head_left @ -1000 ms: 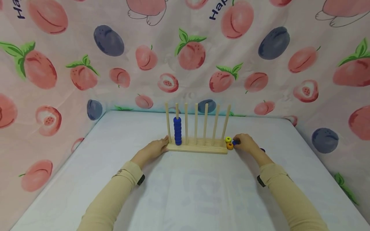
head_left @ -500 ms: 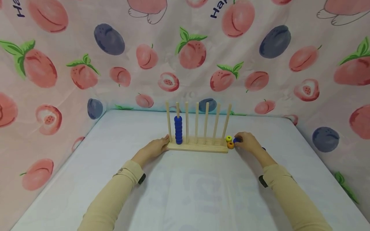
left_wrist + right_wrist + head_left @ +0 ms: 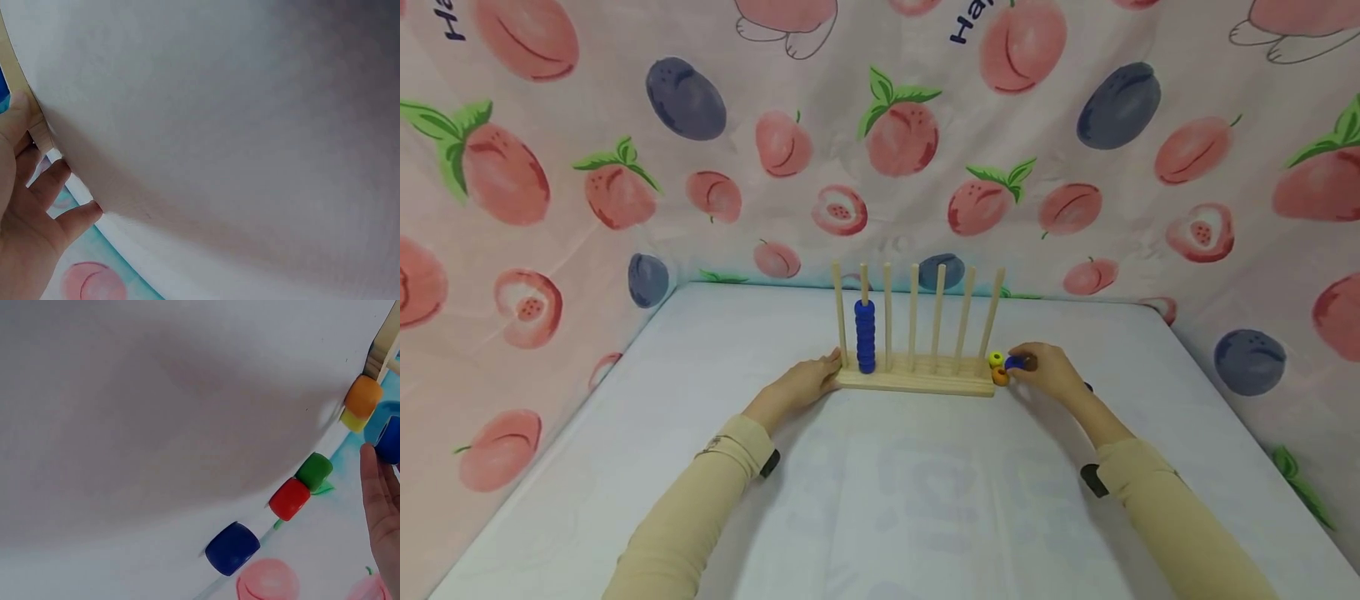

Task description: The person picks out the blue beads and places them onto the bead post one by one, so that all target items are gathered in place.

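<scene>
A wooden peg rack with a row of upright pegs stands on the table. Stacked blue beads fill most of its second peg from the left; the other pegs are bare. My left hand holds the rack's left end, thumb on the base and a finger around the end. Off the rack's right end, my right hand pinches a blue bead between thumb and fingers. An orange bead and a yellow bead lie beside that end, close to the held bead.
In the right wrist view a green bead and a red bead lie touching, with a dark blue bead nearby. The head view mostly hides these behind the right arm. A fruit-print cloth hangs behind the table.
The right hand and its blue bead have shifted only slightly, the bead now showing more between the fingers. The left hand stays on the rack's end. The whole view has drifted a little.
</scene>
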Demonstrator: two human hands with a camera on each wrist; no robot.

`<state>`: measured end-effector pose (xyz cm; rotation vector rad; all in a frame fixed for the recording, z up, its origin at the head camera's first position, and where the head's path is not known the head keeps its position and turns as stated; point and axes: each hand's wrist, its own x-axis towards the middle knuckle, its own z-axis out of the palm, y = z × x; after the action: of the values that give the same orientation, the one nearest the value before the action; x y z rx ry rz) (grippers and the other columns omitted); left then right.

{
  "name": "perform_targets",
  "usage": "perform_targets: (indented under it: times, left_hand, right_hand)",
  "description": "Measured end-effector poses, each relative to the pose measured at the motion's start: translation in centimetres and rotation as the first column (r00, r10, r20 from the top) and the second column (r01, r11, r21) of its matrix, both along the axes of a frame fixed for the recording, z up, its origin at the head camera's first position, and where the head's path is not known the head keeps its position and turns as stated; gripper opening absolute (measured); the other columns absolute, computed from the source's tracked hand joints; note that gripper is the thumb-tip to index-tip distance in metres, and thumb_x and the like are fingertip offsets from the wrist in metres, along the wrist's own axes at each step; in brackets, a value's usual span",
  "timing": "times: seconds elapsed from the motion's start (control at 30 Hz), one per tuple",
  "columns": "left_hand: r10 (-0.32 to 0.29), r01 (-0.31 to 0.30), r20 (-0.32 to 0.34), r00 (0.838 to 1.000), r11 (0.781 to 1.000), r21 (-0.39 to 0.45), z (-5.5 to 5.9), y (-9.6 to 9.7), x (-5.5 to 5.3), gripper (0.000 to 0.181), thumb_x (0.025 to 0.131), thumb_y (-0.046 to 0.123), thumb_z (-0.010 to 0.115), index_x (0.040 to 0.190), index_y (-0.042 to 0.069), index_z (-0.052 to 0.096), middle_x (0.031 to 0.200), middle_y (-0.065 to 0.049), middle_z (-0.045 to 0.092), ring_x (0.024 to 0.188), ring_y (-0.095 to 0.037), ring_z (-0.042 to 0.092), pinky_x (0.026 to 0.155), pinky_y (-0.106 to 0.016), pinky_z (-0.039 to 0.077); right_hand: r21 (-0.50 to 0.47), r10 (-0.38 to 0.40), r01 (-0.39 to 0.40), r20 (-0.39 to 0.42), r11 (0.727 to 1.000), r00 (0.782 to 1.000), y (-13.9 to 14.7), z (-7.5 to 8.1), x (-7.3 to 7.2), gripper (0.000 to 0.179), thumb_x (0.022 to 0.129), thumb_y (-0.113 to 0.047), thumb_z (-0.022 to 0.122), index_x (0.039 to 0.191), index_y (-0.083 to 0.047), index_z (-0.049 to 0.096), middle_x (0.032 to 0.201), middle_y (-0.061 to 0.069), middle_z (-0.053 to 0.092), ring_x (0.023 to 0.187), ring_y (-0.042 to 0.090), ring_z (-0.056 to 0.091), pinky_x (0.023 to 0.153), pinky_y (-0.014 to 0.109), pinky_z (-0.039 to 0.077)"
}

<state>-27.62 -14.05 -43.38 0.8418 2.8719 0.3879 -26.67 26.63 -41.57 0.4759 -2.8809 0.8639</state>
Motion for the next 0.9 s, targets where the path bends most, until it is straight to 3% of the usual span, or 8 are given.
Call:
perform_targets:
  times: [0.4,0.63,0.9]
  left_hand:
    - [0.004,-0.004,0.022,1.000,1.000,0.000,-0.2,-0.2,-0.2,0.051,0.099,0.021,0.046,0.140,-0.007,0.036,0.149,-0.022,0.030,0.130,-0.042,0.041,0.109,-0.050,0.035]
    - [0.014,-0.013,0.026,1.000,1.000,-0.011,0.1,0.0,-0.2,0.051,0.099,0.021,0.047,0.141,-0.006,0.035,0.149,-0.021,0.030,0.131,-0.041,0.041,0.110,-0.049,0.035]
    - [0.001,-0.001,0.033,0.999,1.000,-0.017,0.4,0.0,-0.5,0.051,0.098,0.021,0.050,0.141,-0.004,0.036,0.147,-0.022,0.034,0.128,-0.040,0.044,0.108,-0.048,0.037]
  right_hand:
    - [-0.121,0.004,-0.003,0.005,0.993,1.000,-1.7,0.6,1.4,0.030,0.084,0.001,0.065,0.111,0.014,0.059,0.103,0.031,0.066,0.094,0.040,0.065,0.082,0.045,0.056]
    - [-0.183,0.041,-0.038,0.015,0.982,0.999,-2.4,0.5,1.6,0.032,0.082,0.000,0.068,0.110,0.014,0.060,0.103,0.030,0.066,0.095,0.040,0.066,0.080,0.039,0.057]
    - [-0.210,0.102,-0.102,-0.010,0.972,0.995,-3.3,0.7,1.8,0.030,0.081,0.003,0.069,0.107,0.015,0.061,0.102,0.030,0.066,0.094,0.039,0.065,0.081,0.042,0.056]
